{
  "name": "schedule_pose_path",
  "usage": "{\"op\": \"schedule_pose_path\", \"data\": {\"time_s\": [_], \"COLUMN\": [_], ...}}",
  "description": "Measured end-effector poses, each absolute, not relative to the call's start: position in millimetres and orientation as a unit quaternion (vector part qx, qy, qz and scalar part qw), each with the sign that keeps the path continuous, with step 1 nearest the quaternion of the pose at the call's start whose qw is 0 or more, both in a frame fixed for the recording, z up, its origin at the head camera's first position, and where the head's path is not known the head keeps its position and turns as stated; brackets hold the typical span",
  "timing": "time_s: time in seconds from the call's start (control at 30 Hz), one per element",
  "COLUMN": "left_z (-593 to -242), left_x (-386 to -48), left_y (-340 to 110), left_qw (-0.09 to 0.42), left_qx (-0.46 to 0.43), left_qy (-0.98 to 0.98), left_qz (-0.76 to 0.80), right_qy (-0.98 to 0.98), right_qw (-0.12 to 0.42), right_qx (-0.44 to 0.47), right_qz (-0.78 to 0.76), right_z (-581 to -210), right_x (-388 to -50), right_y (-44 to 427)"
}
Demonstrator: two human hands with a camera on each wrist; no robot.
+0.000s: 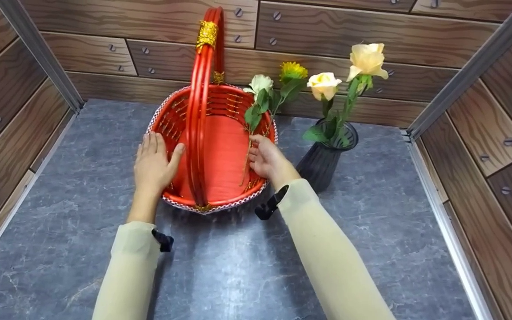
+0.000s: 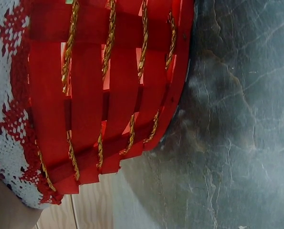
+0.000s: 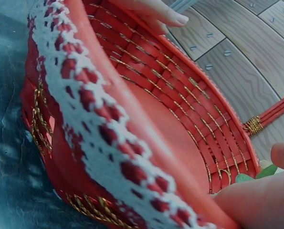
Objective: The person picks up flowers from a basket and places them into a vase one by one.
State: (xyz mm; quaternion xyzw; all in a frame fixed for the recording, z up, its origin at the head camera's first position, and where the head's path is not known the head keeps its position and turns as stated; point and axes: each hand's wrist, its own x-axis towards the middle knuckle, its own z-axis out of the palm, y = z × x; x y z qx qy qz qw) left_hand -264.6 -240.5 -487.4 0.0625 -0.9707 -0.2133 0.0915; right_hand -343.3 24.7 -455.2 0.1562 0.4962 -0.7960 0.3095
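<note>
A red woven basket (image 1: 225, 155) with a tall arched handle (image 1: 197, 106) stands on the grey surface. White lace trim (image 3: 99, 138) runs round its rim. My left hand (image 1: 154, 162) rests on the left rim, fingers straight and thumb spread. Over the right rim, my right hand (image 1: 268, 158) has loosely bent fingers beside a thin stem inside the basket; I see no firm grip on it. A white rose (image 1: 260, 84) and a yellow flower (image 1: 293, 71) lean out at the right rim. In the right wrist view a green leaf (image 3: 257, 175) shows beside my thumb.
Just right of the basket a dark ribbed vase (image 1: 322, 164) holds a cream rose (image 1: 324, 84) and a taller peach rose (image 1: 367, 61). Wood-patterned panels (image 1: 349, 31) close off the back and both sides, with metal strips (image 1: 442, 222) along the edges.
</note>
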Motion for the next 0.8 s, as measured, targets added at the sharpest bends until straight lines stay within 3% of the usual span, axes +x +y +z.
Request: {"op": "schedule_pose_path", "data": {"time_s": [0.8], "left_z": [-489], "left_x": [-265], "left_y": [-240], "left_qw": [0.101], "left_qx": [0.067], "left_qy": [-0.967], "left_qz": [-0.223], "right_qy": [0.466], "right_qw": [0.263], "right_qx": [0.181], "right_qz": [-0.825], "right_z": [-468], "right_x": [-347], "right_y": [11]}}
